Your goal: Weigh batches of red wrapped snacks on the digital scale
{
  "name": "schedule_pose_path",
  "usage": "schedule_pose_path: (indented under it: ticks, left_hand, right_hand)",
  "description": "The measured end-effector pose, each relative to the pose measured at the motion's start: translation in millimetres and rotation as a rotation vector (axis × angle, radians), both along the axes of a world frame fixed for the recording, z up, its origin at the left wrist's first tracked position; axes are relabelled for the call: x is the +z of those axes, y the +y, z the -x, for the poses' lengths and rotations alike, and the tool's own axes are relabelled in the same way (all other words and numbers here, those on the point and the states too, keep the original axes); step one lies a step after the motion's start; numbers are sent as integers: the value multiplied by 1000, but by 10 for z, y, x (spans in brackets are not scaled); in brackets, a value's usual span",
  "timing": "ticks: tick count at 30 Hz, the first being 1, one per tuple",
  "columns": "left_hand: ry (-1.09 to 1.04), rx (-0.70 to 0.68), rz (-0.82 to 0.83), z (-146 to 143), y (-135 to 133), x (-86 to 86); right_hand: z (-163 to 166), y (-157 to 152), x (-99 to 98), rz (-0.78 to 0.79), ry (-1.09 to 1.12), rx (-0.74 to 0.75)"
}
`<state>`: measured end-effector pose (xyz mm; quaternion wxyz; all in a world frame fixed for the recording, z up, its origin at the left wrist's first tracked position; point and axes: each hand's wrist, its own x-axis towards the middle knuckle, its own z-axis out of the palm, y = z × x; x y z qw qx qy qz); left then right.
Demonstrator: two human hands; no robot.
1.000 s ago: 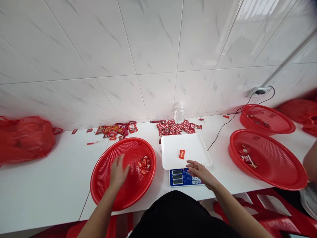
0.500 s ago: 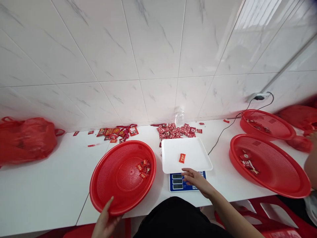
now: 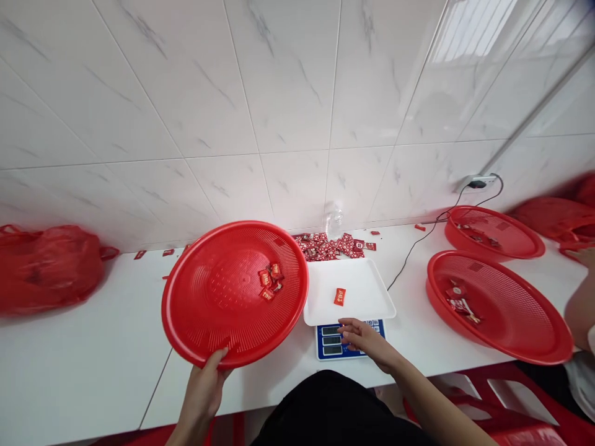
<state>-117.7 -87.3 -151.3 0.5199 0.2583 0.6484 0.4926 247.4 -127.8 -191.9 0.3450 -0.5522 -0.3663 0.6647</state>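
Against a white tiled wall, at a white counter (image 3: pixel 83 359), the left hand (image 3: pixel 204 389) grips the near rim of a tilted red mesh basket (image 3: pixel 223 303) holding candies (image 3: pixel 269 284); the right hand (image 3: pixel 367 337), fingers loosely spread, rests empty on the scale's keypad (image 3: pixel 346 337).

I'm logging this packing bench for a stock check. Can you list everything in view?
basket: one, red, tilted up by its near rim, few sweets inside
scale: one, white tray, blue panel, centre
sweet: one, red, on scale tray
packets: pile, red, by wall
side baskets: two, red, right
bag: one, red, far left
cable: one, black, to wall socket
left hand: grips basket rim
right hand: on scale panel
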Motion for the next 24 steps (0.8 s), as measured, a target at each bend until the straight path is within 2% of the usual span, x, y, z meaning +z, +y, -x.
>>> schedule_pose_path:
  ticks: [2,4,8,13,18,22,24]
  left_hand:
    - [77,-70,-128,-187,97,116]
    - [185,-102,-236,-387,206,153]
    - [451,-159,-350,-730,436,48]
    - [714,-279,-483,-995,688,-53]
    - [745,-389,-631,-1168,825,28]
    - [693,-347,-666,-1195,837,60]
    - [626,-273,-625,-1135,800,68]
  right_hand:
    - [-3,11,-13,-1,-1,0]
    - [-7,21,-24,5,-6,-6]
    - [-34,10,-23,7,1,-30]
    - [-84,-56,-60,-5,6,-72]
    - [-103,-110,-146,7,0,-116]
    - [-99,-126,-180,15,-7,-113]
    - [-93,-127,-183,24,-18,-108]
